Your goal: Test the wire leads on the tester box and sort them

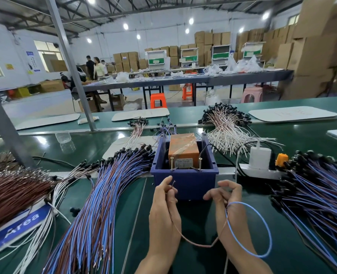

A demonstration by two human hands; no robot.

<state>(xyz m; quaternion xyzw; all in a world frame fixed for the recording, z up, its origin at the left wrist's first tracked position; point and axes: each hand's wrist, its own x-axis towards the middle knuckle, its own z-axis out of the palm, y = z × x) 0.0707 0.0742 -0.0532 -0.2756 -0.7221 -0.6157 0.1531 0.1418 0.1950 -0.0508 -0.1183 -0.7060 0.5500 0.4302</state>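
Note:
A blue plastic bin [185, 180] stands in front of me with an orange tester box [183, 149] inside and two upright brass screws [172, 164] on its near rim. My left hand [164, 210] pinches the bare end of a brown wire lead [185, 240] just below the left screw. My right hand [225, 196] holds the lead's other part, with a blue wire [262, 220] looping out to the right. Both hands sit close to the bin's front wall.
A big pile of blue and brown leads [104, 194] lies left of the bin, another pile [317, 190] to the right. Brown wires [11, 190] lie far left, white leads [226, 131] behind. A white power strip [260, 173] with a charger sits right of the bin.

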